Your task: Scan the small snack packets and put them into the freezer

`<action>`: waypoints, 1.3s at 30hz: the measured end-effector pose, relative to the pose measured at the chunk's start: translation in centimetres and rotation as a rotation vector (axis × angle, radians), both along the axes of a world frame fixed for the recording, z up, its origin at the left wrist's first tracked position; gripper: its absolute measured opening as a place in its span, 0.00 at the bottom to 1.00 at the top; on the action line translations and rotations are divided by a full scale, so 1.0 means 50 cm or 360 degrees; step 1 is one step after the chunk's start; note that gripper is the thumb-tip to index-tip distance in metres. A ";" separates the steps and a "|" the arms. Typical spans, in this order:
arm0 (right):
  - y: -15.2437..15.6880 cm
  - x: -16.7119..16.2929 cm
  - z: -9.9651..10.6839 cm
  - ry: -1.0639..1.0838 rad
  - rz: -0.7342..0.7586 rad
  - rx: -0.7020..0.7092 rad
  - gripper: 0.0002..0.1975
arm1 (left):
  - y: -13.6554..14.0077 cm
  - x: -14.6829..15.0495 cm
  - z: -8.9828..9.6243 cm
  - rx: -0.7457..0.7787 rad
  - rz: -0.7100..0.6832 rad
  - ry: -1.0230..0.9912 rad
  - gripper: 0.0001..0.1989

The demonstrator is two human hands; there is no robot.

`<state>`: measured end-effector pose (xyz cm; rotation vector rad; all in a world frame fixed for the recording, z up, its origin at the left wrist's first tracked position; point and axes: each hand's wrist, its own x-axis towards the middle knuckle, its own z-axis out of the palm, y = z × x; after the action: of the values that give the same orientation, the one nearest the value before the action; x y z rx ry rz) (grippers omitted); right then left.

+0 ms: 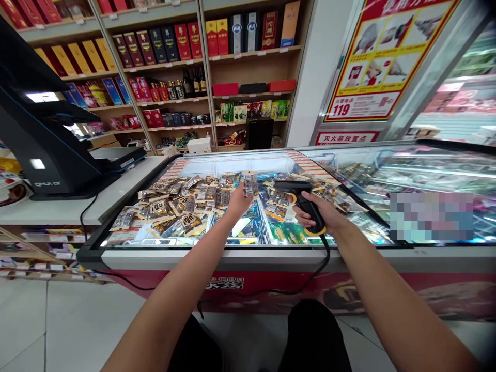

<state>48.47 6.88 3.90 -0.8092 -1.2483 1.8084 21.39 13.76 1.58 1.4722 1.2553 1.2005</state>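
Observation:
My right hand [323, 212] is wrapped round the grip of a black and yellow barcode scanner [308, 206], its head pointing left and its cable trailing down. In my left hand [239, 200] is a small snack packet [251, 183], pinched near its left edge and raised in front of the scanner head. Many similar packets [189, 201] lie in a loose spread on the glass top of the chest freezer [217, 254], to the left of my left hand. A smaller group of packets [335, 196] lies behind and to the right of the scanner.
A dark scale or checkout machine [50, 155] stands on the counter [116, 188] at the left. Shelves with boxes and bottles [170, 82] line the back wall. The scanner's black cable [271, 293] hangs along the freezer's red front. Another freezer section [426, 170] extends right.

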 end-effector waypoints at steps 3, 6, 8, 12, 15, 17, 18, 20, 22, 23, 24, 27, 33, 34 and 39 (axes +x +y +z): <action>0.000 -0.004 -0.001 -0.0085 0.0004 -0.0033 0.22 | -0.008 -0.004 -0.004 0.0045 0.0003 0.0295 0.27; 0.000 -0.006 0.001 -0.0059 -0.0037 0.0002 0.22 | -0.013 -0.001 -0.005 0.0099 0.0040 0.0406 0.24; 0.001 -0.006 0.004 0.0006 -0.0053 0.0045 0.23 | -0.014 0.001 -0.009 0.0125 0.0067 0.0424 0.25; 0.004 -0.002 0.006 0.0078 -0.0041 0.0061 0.24 | -0.011 0.002 -0.018 0.0176 0.0086 0.0424 0.28; 0.006 0.000 0.004 0.0095 -0.0035 0.0032 0.25 | -0.010 0.001 -0.019 0.0198 0.0072 0.0488 0.29; 0.006 0.001 0.003 0.0099 -0.0039 0.0027 0.25 | -0.011 0.001 -0.017 0.0189 0.0055 0.0509 0.29; 0.005 0.001 0.002 0.0099 -0.0041 0.0029 0.25 | -0.011 0.001 -0.016 0.0191 0.0050 0.0517 0.28; 0.004 0.001 0.002 0.0097 -0.0042 0.0028 0.24 | -0.013 0.001 -0.014 0.0216 0.0052 0.0551 0.25; 0.004 0.002 0.002 0.0099 -0.0037 0.0012 0.24 | -0.013 0.002 -0.014 0.0246 0.0060 0.0611 0.21; 0.004 0.002 0.001 0.0105 -0.0038 0.0003 0.24 | -0.013 0.002 -0.014 0.0256 0.0059 0.0637 0.21; 0.005 0.003 0.001 0.0113 -0.0042 -0.0006 0.24 | -0.013 0.002 -0.014 0.0262 0.0058 0.0652 0.21; 0.007 0.005 -0.001 0.0134 -0.0055 -0.0018 0.24 | -0.012 0.002 -0.015 0.0273 0.0060 0.0675 0.25; 0.003 0.005 0.003 0.0141 -0.0060 0.0015 0.25 | -0.010 0.004 -0.016 0.0249 0.0057 0.0760 0.27; 0.002 0.004 0.004 0.0143 -0.0058 0.0028 0.25 | -0.009 0.004 -0.016 0.0261 0.0057 0.0761 0.27; 0.000 0.003 0.008 0.0129 -0.0036 0.0048 0.25 | -0.007 0.006 -0.019 0.0274 0.0071 0.0782 0.30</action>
<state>48.60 6.87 4.29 -0.7237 -1.2069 1.7823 21.67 13.39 0.63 1.9554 1.5395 1.0267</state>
